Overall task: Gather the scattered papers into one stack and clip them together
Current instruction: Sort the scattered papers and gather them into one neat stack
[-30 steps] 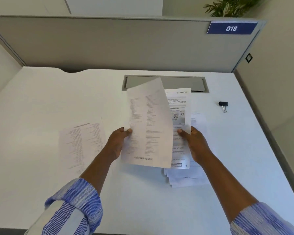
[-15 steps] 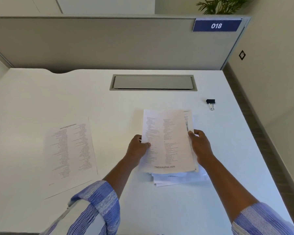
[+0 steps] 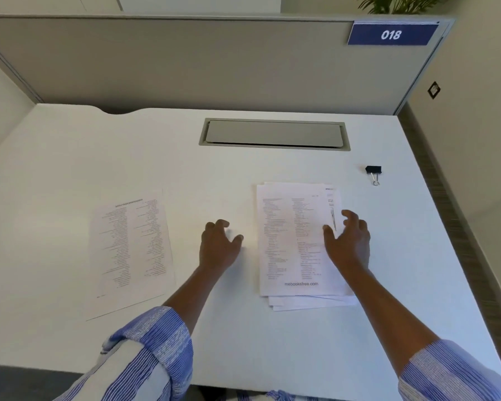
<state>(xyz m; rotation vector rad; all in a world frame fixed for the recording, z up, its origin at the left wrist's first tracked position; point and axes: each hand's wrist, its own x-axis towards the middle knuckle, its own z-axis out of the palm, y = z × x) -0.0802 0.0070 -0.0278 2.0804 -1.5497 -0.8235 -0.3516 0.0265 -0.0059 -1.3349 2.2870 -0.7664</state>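
The stack (image 3: pixel 289 256) sits right of centre on the desk (image 3: pixel 70 169), and it's messy. Lower pages poke out at 6 o'clock and another peeks out along the 3 o'clock edge. One loose sheet (image 3: pixel 130 250) lies well apart at 9 o'clock from it. The clip (image 3: pixel 373 170) is at about 1 o'clock, near the desk's edge, untouched.

Left hand (image 3: pixel 219 247) is over the bare desk just beside the stack's 9 o'clock edge, fingers loosely curled, nothing in it. Right hand (image 3: pixel 349 241) is over the 3 o'clock edge, fingers spread and slack. The thumb looks to be on the top sheet (image 3: pixel 287 221), though I can't tell if it's really pressing. Not pinching anything either way.

What could go wrong, imo: clip it like this and the fanned pages get caught crooked, or the bottom ones miss the clip's bite altogether. It needs squaring up first. It's also easy to forget the sheet at 9 o'clock, and then the stack's short one. Dragging that one flat across a slick desk might just skate it away, so lifting a corner looks smarter.

Versus half a second ago: both hands were pinching the top sheet by its sides while laying it down. Now they've let go, and the left has slid off toward 9 o'clock. A second ago that sheet was up in the air.
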